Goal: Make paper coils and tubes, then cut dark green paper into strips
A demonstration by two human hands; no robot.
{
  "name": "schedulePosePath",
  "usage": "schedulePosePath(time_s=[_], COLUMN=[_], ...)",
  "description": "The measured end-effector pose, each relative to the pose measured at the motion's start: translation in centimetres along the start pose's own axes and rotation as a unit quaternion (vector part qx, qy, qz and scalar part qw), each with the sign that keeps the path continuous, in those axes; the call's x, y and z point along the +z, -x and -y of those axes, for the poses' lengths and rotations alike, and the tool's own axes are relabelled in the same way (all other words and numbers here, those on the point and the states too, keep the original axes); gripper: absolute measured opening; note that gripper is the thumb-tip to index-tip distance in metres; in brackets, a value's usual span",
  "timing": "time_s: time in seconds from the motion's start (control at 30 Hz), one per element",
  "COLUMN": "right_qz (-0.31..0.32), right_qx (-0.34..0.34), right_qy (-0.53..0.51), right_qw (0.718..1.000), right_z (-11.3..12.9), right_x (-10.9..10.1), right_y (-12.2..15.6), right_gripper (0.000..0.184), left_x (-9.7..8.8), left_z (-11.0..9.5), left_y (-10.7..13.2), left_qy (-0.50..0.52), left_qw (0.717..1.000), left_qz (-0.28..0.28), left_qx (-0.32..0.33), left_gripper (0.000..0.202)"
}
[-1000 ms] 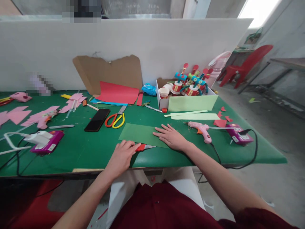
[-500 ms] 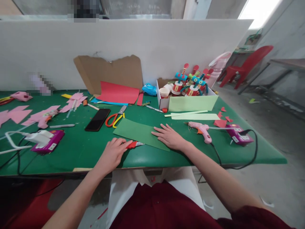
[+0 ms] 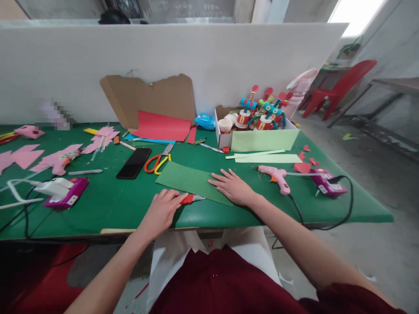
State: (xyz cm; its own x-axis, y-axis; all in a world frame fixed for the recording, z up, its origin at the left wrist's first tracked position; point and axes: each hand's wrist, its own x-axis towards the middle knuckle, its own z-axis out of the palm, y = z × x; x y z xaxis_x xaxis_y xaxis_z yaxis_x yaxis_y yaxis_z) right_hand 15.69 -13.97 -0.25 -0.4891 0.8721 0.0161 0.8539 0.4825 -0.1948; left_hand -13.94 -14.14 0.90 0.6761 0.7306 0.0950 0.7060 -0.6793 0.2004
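Observation:
A sheet of green paper (image 3: 183, 176) lies at a slant on the table before me. My right hand (image 3: 231, 186) rests flat on its right part, fingers spread. My left hand (image 3: 165, 207) is closed around a red utility knife (image 3: 188, 199), whose pale metal tip points right along the paper's near edge. The hand covers the rear of the knife. Just beyond the paper's left corner lie scissors (image 3: 159, 160) with orange and yellow handles, beside a black phone (image 3: 134, 163).
A pink glue gun (image 3: 276, 176) and a purple power strip (image 3: 329, 183) lie at right; another purple strip (image 3: 70, 196) with cables is at left. Behind stands a box (image 3: 265, 141) of paper-cup figures. Light green strips (image 3: 268, 158), red paper (image 3: 162, 126) and pink cutouts (image 3: 26, 157) lie about.
My left hand has slid a little to the right with the utility knife, along the paper's near edge. My right hand stays in place on the paper.

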Motion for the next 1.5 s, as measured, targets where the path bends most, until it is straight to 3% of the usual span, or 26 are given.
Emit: schedulePosePath(time_s=[1.5], right_qz=[-0.002], right_qx=[0.0], right_qy=[-0.009], right_qw=[1.0], right_z=[0.2], right_x=[0.2], right_y=[-0.1], right_gripper=[0.045], left_x=[0.6], left_z=[-5.1], left_y=[-1.7], left_qy=[0.042], left_qw=[0.997], left_qz=[0.053], left_qx=[0.024], left_gripper=[0.045])
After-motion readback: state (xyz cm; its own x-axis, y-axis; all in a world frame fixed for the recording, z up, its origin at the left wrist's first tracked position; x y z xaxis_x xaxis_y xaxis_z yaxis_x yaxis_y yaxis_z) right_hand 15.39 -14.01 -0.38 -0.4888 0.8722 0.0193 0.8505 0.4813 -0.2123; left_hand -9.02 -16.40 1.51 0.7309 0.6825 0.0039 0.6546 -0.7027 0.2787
